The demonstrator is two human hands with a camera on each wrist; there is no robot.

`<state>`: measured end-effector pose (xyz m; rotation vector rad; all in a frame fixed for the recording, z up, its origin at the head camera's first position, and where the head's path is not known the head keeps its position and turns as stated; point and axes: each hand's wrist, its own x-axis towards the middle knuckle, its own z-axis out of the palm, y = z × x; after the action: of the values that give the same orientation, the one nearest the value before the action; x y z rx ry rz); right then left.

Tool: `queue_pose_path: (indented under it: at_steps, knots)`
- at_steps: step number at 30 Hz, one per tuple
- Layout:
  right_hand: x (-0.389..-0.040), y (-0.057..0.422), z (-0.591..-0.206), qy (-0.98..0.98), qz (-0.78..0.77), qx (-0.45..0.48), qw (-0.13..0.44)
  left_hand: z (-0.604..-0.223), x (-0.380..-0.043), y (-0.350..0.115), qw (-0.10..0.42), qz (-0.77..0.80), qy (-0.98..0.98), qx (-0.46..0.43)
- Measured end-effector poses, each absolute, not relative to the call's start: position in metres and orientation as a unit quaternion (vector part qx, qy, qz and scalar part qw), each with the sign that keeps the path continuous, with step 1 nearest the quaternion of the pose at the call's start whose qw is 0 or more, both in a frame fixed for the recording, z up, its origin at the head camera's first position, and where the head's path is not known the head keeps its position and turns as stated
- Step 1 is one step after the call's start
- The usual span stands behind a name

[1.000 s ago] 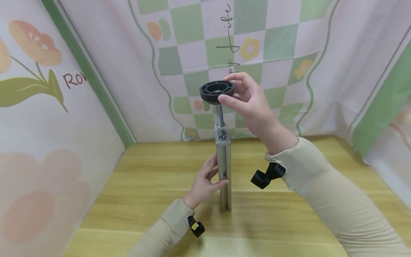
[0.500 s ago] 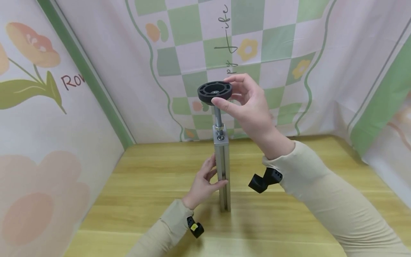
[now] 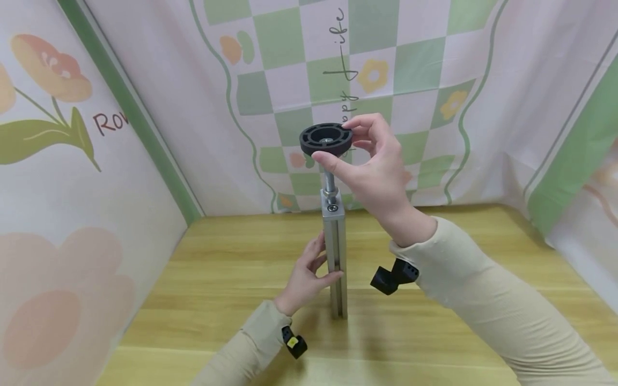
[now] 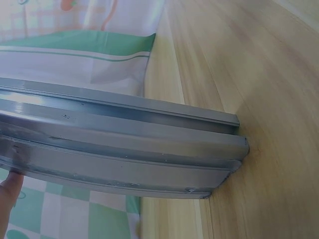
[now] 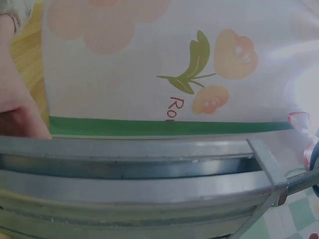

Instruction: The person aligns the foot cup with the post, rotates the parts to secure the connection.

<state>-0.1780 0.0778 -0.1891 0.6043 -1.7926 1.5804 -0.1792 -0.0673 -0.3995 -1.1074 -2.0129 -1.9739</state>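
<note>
An upright aluminium extrusion profile (image 3: pixel 341 257) stands on the table, its foot end against the wood in the left wrist view. My left hand (image 3: pixel 303 281) grips it from the left at mid height, thumb across the near face. A metal end plate (image 3: pixel 333 215) caps its top, with a screw head and a hex nut (image 3: pixel 330 194). From there a threaded rod (image 3: pixel 330 181) rises to a round black levelling foot (image 3: pixel 309 143), cup side up. My right hand (image 3: pixel 383 171) pinches the foot's rim, thumb at the near edge and fingers at the far right.
The wooden table (image 3: pixel 232 257) ends at a patterned cloth backdrop (image 3: pixel 285 37) close behind the profile. Another cloth wall (image 3: pixel 48 203) closes the left side. Black wrist mounts (image 3: pixel 393 277) hang at both cuffs.
The right thumb has slid left along the foot's near edge, and the right wrist has swung slightly left and down. The left hand keeps its grip on the profile in place.
</note>
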Motion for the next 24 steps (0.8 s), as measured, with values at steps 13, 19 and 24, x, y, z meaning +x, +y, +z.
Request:
queue_pose_path:
  at_steps: [13, 19, 24]
  knots:
    - [-0.189, 0.085, -0.192, -0.626, 0.679, 0.334, 0.19, -0.399, -0.18, -0.066, 0.06, -0.655, -0.656, -0.371]
    - [-0.205, 0.089, -0.194, -0.543, 0.745, 0.378, 0.085, -0.398, -0.178, -0.066, 0.053, -0.658, -0.657, -0.363]
    - [-0.214, 0.092, -0.196, -0.509, 0.764, 0.396, 0.01, -0.399, -0.178, -0.066, 0.053, -0.657, -0.658, -0.364]
